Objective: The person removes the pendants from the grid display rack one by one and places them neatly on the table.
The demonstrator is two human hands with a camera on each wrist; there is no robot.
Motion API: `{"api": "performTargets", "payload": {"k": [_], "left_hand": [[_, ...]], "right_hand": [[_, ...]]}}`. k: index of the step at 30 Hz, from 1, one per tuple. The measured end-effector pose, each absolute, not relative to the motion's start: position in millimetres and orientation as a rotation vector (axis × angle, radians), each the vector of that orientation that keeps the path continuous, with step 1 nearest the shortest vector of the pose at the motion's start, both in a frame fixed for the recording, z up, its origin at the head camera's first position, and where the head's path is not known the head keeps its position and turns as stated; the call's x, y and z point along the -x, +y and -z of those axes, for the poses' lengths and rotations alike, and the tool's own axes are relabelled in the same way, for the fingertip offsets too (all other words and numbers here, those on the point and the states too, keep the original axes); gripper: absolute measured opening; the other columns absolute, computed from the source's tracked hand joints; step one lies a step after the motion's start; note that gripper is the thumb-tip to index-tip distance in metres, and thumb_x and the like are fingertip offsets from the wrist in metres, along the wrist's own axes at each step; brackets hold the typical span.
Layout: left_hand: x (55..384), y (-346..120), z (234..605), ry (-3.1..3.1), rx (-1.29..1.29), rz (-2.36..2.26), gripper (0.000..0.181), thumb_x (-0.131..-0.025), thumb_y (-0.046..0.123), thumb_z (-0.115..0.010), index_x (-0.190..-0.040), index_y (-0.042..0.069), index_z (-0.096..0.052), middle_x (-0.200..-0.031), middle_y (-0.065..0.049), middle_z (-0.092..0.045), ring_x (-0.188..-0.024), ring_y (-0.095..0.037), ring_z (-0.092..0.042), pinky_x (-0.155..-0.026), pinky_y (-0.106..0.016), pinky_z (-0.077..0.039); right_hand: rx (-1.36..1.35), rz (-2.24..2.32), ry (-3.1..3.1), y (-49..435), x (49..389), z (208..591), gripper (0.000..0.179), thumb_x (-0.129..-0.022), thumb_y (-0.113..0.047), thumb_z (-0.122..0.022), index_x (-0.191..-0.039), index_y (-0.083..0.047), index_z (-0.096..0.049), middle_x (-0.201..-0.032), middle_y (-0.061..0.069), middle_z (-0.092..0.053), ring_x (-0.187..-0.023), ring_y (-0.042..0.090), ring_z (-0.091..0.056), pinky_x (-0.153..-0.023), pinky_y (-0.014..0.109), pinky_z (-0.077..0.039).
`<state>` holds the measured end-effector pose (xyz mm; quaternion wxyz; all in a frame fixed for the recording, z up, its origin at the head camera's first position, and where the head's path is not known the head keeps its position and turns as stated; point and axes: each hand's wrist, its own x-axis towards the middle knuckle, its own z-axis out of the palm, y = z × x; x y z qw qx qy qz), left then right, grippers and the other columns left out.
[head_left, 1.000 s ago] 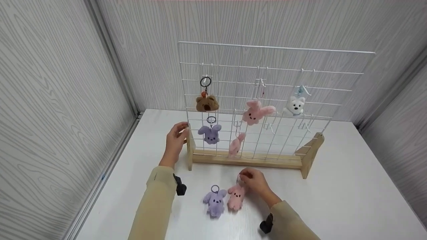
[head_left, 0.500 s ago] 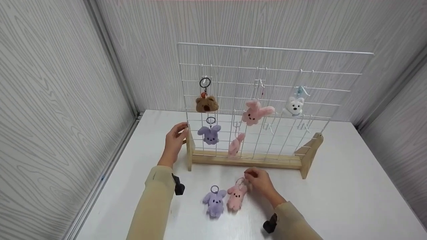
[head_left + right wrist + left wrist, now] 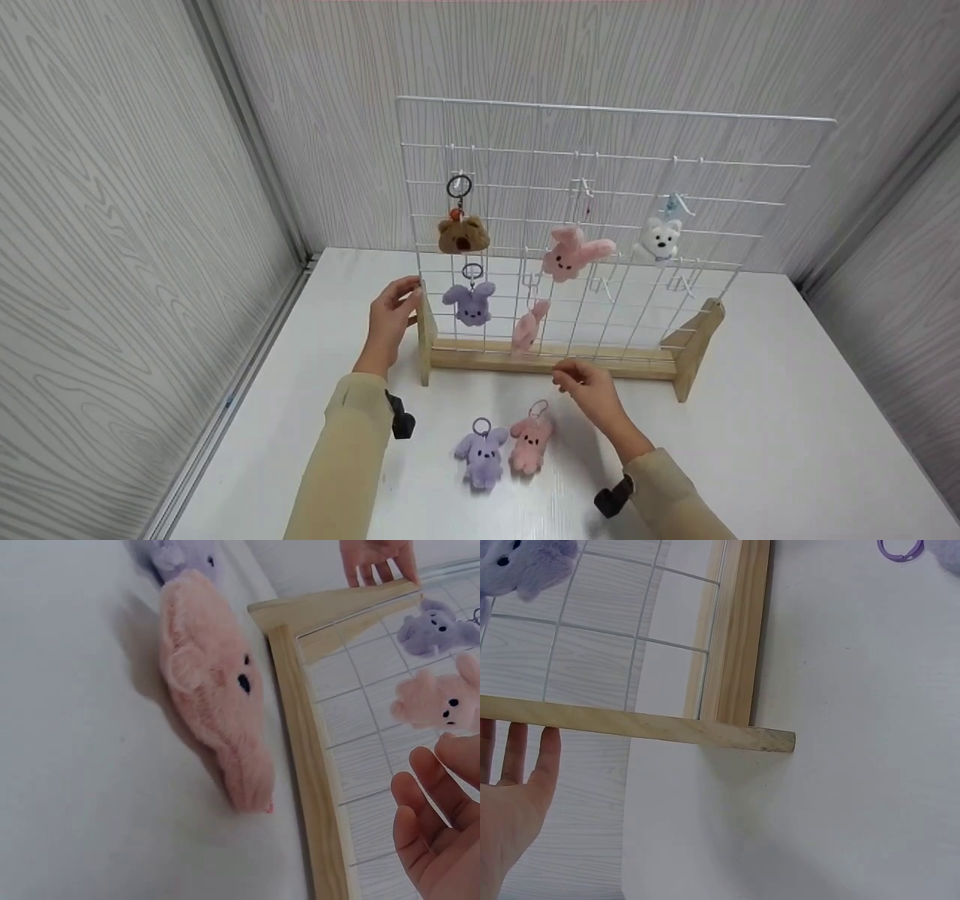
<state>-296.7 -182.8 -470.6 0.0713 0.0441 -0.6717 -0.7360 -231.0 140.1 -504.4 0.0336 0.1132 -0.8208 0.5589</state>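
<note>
My left hand [image 3: 386,326] touches the left wooden side [image 3: 425,334] of a white wire grid rack [image 3: 615,111]. In the left wrist view its fingertips press on the outer face of that side piece, fingers fairly straight. My right hand [image 3: 589,386] hovers in front of the rack's wooden base bar, fingers loosely bent and holding nothing. On the table below it lies a pink plush keychain [image 3: 530,444], its thin loop loose at the top. A purple plush keychain [image 3: 482,457] with a ring lies to its left.
Hanging on the rack are a brown bear keychain [image 3: 463,236], a purple bunny [image 3: 471,305], two pink plush ones, [image 3: 568,262] the upper facing forward, and a white bear [image 3: 661,238]. Bare hooks [image 3: 681,283] stick out at the lower right. Grey-patterned walls [image 3: 135,225] enclose the table.
My right hand has let go of the pink keychain's loop and moved up and right, towards the rack. The pink keychain stays on the table. My left hand remains at the rack's side.
</note>
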Motion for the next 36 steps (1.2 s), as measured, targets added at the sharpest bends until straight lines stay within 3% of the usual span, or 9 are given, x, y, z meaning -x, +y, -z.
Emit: {"api": "performTargets", "payload": {"k": [12, 16, 20, 25, 33, 36], "left_hand": [[294.9, -182.0, 464.5, -1.986, -0.155, 2.306, 0.035, -0.094, 0.017, -0.058, -0.127, 0.008, -0.052, -0.128, -0.011, -0.050, -0.115, -0.025, -0.049, -0.093, -0.046, -0.041], [298.0, -183.1, 470.6, -1.990, -0.148, 2.278, 0.038, -0.093, 0.022, -0.059, -0.128, 0.009, -0.052, -0.126, -0.008, -0.051, -0.112, -0.022, -0.050, -0.091, -0.044, -0.042], [298.0, -182.4, 473.0, -1.997, -0.117, 2.239, 0.038, -0.093, 0.022, -0.058, -0.128, 0.007, -0.052, -0.124, -0.008, -0.052, -0.111, -0.020, -0.051, -0.089, -0.043, -0.043], [297.9, -182.9, 474.8, -1.968, -0.121, 2.231, 0.035, -0.093, 0.019, -0.059, -0.126, 0.008, -0.054, -0.123, -0.008, -0.053, -0.109, -0.021, -0.052, -0.088, -0.043, -0.044], [290.9, -180.2, 463.8, -1.972, -0.110, 2.282, 0.035, -0.094, 0.015, -0.056, -0.128, 0.006, -0.051, -0.131, -0.015, -0.047, -0.115, -0.024, -0.048, -0.094, -0.046, -0.041], [290.4, -179.2, 461.9, -1.972, -0.100, 2.277, 0.034, -0.095, 0.013, -0.055, -0.128, 0.005, -0.051, -0.132, -0.017, -0.047, -0.115, -0.025, -0.048, -0.093, -0.048, -0.041]], "right_hand": [[-0.342, -1.824, -2.462, 133.1, 225.6, 470.3, 0.010, -0.089, -0.005, -0.061, -0.097, 0.001, -0.066, -0.084, 0.017, -0.064, -0.083, 0.041, -0.059, -0.065, 0.027, -0.049], [-0.425, -1.851, -2.377, 131.1, 228.8, 464.1, 0.011, -0.089, -0.002, -0.061, -0.097, 0.004, -0.065, -0.085, 0.017, -0.064, -0.081, 0.033, -0.060, -0.069, 0.029, -0.052], [-0.470, -1.827, -2.299, 127.3, 230.4, 455.9, 0.011, -0.088, 0.001, -0.061, -0.097, 0.007, -0.064, -0.085, 0.019, -0.064, -0.078, 0.032, -0.061, -0.066, 0.023, -0.052], [-0.508, -1.780, -2.220, 120.1, 232.3, 444.5, 0.013, -0.088, 0.002, -0.060, -0.098, 0.011, -0.063, -0.085, 0.022, -0.064, -0.077, 0.041, -0.059, -0.063, 0.019, -0.049], [-0.481, -1.770, -2.149, 110.8, 238.3, 431.3, 0.014, -0.087, 0.003, -0.062, -0.097, 0.013, -0.062, -0.084, 0.023, -0.062, -0.072, 0.021, -0.058, -0.061, 0.018, -0.046], [-0.472, -1.775, -2.156, 108.5, 240.5, 426.9, 0.015, -0.087, 0.002, -0.061, -0.099, 0.012, -0.062, -0.086, 0.023, -0.062, -0.074, 0.021, -0.057, -0.061, 0.018, -0.045]]}}
